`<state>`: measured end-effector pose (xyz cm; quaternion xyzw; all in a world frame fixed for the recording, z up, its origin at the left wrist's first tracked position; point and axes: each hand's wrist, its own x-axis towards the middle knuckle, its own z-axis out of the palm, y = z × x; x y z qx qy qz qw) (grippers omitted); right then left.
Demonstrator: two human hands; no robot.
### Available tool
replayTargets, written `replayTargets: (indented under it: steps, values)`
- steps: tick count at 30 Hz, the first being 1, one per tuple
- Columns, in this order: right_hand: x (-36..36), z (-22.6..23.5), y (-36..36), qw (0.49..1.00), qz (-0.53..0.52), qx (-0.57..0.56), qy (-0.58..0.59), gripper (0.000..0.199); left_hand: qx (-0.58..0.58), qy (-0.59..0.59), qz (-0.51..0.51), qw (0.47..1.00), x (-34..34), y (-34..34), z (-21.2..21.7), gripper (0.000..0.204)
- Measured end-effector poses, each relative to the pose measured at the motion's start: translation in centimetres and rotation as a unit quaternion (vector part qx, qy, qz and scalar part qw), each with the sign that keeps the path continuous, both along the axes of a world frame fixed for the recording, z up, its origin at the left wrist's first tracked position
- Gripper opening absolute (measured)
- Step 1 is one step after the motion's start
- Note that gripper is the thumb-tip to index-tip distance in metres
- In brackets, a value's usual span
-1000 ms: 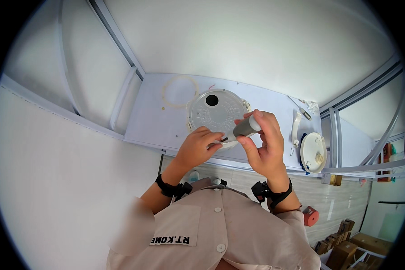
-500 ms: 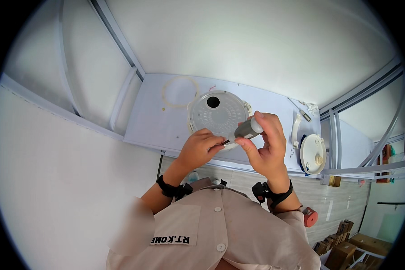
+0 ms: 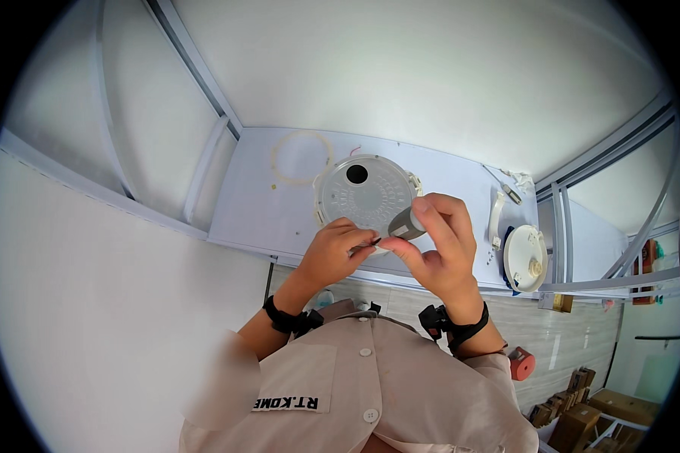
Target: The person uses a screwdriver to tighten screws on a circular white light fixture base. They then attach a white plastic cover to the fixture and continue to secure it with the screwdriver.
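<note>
- Two bare hands meet over the near edge of a pale worktable (image 3: 279, 204), which is the biggest thing in view and runs left to right under white wall panels.
- On the table, just beyond the hands, lies a round grey-white disc (image 3: 363, 192) with a dark hole near its far rim; a thin ring-shaped gasket (image 3: 301, 157) lies to its left, apart from it.
- Well to the right sits a smaller white round part (image 3: 525, 258), with a white curved handle piece (image 3: 496, 219) between it and the disc.
- The right hand (image 3: 442, 253) is clenched around a short grey cylinder (image 3: 406, 224), thumb and fingers wrapped about its far end.
- The cylinder's long axis slants from upper right down to lower left, its lower end pointing at the left hand (image 3: 334, 253).
- The left hand pinches with thumb and forefinger at a small dark tip where the cylinder ends; what it grips is too small to tell.
- Both hands touch the cylinder's ends, and the right one carries it above the disc's near edge.
</note>
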<state>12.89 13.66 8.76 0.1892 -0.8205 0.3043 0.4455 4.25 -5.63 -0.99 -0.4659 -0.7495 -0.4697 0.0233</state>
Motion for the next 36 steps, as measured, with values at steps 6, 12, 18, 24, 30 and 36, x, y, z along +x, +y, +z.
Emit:
replayTargets:
  steps: [6,12,18,24,30,36]
  values:
    - [-0.1,1.2,-0.8,0.997,0.050,-0.029,-0.046,0.065,-0.005,0.004,-0.014,1.000,-0.4,-0.2,-0.3,0.023]
    - [0.0,0.0,-0.4,0.982,0.088,-0.133,-0.103,0.064,-0.001,-0.018,0.002,1.000,-0.1,-0.1,-0.1,0.024]
    - [0.3,-0.3,0.2,0.998,0.018,-0.034,-0.044,0.064,-0.002,-0.017,-0.005,1.000,-0.1,-0.3,-0.4,0.033]
    - [0.0,0.7,-1.0,0.982,0.084,-0.145,-0.085,0.065,-0.002,-0.021,-0.010,1.000,-0.1,-0.4,-0.4,0.032]
    - [-0.1,0.0,0.2,0.997,0.049,-0.032,-0.040,0.065,-0.017,-0.026,-0.011,0.999,0.0,-0.6,-0.4,0.031]
    - [0.1,0.2,-1.6,0.987,0.084,-0.130,-0.030,0.062,-0.003,-0.025,-0.016,1.000,-0.2,-0.6,-0.6,0.030]
